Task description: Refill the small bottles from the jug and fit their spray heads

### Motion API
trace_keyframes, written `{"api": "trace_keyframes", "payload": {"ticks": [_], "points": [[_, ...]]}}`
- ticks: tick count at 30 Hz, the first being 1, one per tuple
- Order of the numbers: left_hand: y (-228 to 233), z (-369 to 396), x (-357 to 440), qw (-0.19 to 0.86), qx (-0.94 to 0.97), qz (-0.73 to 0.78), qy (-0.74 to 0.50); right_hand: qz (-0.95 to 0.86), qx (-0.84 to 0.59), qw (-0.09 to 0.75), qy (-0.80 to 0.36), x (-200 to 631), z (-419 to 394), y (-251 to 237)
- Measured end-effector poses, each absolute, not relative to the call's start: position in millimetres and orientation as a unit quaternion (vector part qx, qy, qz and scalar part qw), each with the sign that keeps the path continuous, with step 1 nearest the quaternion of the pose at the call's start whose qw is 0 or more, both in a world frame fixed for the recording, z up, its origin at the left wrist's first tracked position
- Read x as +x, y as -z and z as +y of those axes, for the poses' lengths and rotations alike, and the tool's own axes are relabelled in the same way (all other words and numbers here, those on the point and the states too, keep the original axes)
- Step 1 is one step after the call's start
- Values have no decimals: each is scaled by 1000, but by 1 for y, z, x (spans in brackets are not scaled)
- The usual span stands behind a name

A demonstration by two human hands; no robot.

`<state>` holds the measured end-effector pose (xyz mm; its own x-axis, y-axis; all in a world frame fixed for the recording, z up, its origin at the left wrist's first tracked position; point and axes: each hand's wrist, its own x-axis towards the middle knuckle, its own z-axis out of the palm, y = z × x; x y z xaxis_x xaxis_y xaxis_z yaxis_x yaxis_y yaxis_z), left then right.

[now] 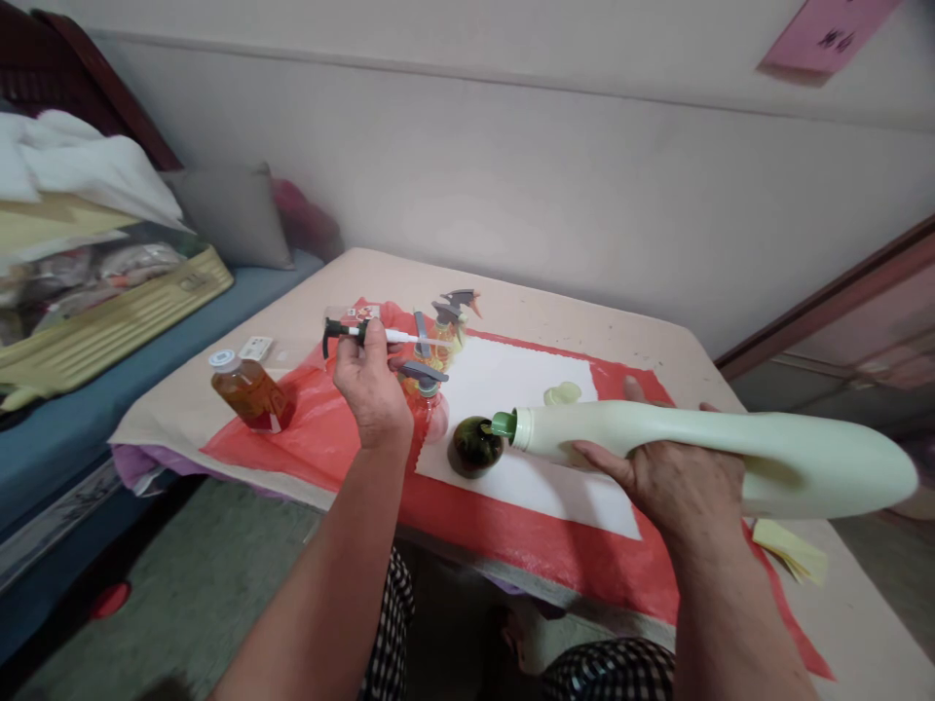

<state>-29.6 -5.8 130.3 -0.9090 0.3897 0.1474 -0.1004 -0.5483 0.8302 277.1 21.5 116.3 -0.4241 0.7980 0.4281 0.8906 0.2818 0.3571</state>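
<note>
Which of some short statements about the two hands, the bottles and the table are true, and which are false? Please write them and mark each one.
1. The right hand holds a large pale green plastic bottle tipped on its side. True.
2. The spout of that bottle points at a small dark green round bottle. True.
3. The left hand is empty. False: it holds a pump top with a white tube.
4. The amber bottle with a white cap lies on the white sheet. False: it lies on the red plastic sheet, left of the white one.
5. The wall behind the table is tiled blue. False: it is plain and pale.
</note>
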Motion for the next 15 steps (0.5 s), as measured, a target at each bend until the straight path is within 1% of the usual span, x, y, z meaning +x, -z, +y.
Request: {"api": "trace_keyframes", "payload": {"ticks": [15], "points": [[-131,-6,-30,143,158,454,-865,-797,-538,89,261,277,22,-116]]}}
